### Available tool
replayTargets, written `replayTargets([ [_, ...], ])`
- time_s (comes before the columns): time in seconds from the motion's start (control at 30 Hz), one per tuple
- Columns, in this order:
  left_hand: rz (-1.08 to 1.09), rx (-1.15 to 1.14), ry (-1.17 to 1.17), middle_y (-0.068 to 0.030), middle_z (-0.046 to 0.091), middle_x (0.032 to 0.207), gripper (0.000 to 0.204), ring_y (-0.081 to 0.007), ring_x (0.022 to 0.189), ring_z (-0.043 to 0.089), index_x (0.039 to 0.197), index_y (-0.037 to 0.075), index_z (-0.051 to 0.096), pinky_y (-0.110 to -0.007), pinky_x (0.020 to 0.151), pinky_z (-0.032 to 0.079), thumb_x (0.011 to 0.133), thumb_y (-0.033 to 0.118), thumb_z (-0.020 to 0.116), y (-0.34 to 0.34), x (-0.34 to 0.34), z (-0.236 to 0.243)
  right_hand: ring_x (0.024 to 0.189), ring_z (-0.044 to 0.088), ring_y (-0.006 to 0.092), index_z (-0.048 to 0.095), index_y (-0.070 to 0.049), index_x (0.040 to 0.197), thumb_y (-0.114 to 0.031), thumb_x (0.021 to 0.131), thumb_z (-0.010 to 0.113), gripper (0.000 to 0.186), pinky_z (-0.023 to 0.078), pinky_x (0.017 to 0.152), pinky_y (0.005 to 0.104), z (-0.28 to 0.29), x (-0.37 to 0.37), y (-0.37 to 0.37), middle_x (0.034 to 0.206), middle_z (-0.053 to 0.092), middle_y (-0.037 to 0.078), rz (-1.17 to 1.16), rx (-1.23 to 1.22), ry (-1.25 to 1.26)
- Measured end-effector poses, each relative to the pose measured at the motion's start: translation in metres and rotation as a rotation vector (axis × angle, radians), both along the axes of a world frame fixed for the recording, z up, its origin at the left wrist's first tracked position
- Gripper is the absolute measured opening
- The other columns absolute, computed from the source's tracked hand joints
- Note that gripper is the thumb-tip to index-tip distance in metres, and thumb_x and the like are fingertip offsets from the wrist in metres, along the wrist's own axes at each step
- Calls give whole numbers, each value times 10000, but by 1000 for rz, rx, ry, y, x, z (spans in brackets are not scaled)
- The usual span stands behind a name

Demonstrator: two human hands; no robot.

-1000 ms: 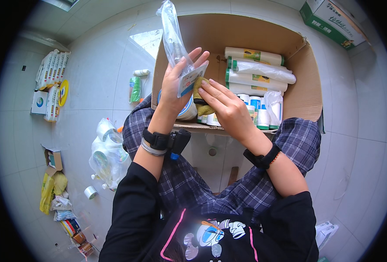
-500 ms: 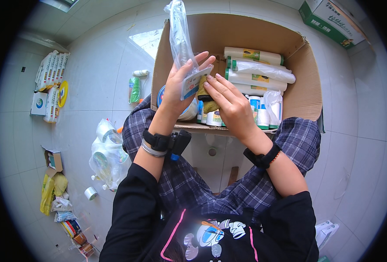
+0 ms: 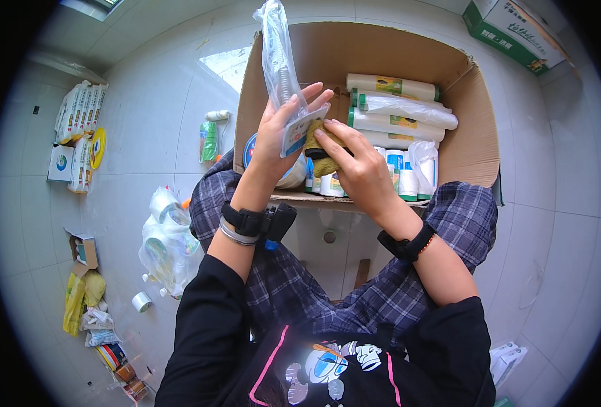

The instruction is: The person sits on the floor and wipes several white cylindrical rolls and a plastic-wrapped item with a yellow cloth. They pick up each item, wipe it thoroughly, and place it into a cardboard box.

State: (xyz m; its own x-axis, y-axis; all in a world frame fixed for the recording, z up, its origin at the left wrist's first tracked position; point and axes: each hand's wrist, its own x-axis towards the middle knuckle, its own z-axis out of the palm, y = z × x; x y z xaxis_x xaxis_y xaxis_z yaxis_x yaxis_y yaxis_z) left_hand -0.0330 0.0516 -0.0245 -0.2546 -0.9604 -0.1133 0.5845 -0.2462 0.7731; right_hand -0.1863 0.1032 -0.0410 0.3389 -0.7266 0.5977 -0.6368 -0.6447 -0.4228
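My left hand (image 3: 273, 139) holds a grey ribbed hose (image 3: 283, 74) sealed in a clear plastic sleeve, which sticks up past the box's left wall. The thumb pins the sleeve against the palm while the other fingers stretch to the right. At the sleeve's lower end is a white and blue card (image 3: 302, 130). Against that card my right hand (image 3: 365, 166) grips an olive-yellow cloth (image 3: 318, 141) between bent fingers and thumb. Part of the cloth hangs below the card. Both hands are over the near left side of a cardboard box (image 3: 487, 129).
White plastic bag rolls (image 3: 395, 122) and several small blue-white rolls (image 3: 395, 161) fill the box's right and near side. On the floor at left lie a clear bag of goods (image 3: 165, 244), a green roll (image 3: 209, 141) and a silver tape roll (image 3: 141, 302). A green-white carton (image 3: 510, 37) stands far right.
My right hand has shifted slightly and its fingers have bent more around the cloth, which has moved a little left and down. The left hand and the hose stay almost in place.
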Motion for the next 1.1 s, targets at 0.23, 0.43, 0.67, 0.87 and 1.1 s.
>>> replayTargets([
  [0.23, 4, -8, -36, -194, 469, 1274, 413, -281, 1181, 462, 1288, -13, 365, -385, 989, 385, 937, 201, 398, 0, -2, 2, 1019, 562, 289, 577, -28, 1136, 59, 703, 528, 444, 489, 842, 352, 1, -1, 1, 1109, 545, 147, 14, 23, -28],
  [0.43, -6, -43, -116, -189, 479, 1261, 381, -278, 1173, 472, 1280, 6, 358, -379, 989, 390, 932, 152, 409, 4, -7, 7, 978, 568, 285, 587, -27, 1098, 85, 671, 547, 443, 499, 805, 357, 7, -3, 0, 1054, 551, 133, -39, 34, -51],
  [0.67, -74, -66, -96, -186, 495, 1233, 393, -294, 1169, 476, 1288, 19, 319, -405, 952, 433, 925, 126, 426, 3, -8, 4, 972, 570, 288, 593, -49, 1095, 113, 657, 543, 469, 499, 800, 371, 10, -7, -4, 1046, 553, 119, -101, 50, -107],
  [0.87, -93, -85, -164, -195, 497, 1222, 396, -303, 1147, 495, 1300, 36, 293, -395, 924, 459, 931, 116, 413, 3, -10, 2, 964, 571, 295, 590, -52, 1099, 120, 662, 536, 473, 498, 793, 374, 10, -9, -6, 1039, 554, 114, -117, 75, -129],
  [1.1, -76, -134, -213, -191, 503, 1211, 426, -298, 1142, 498, 1314, 45, 274, -391, 929, 455, 921, 90, 431, 3, -11, -4, 927, 573, 309, 590, -34, 1087, 123, 662, 525, 458, 492, 766, 364, 11, -14, -9, 1033, 553, 117, -142, 114, -203],
])
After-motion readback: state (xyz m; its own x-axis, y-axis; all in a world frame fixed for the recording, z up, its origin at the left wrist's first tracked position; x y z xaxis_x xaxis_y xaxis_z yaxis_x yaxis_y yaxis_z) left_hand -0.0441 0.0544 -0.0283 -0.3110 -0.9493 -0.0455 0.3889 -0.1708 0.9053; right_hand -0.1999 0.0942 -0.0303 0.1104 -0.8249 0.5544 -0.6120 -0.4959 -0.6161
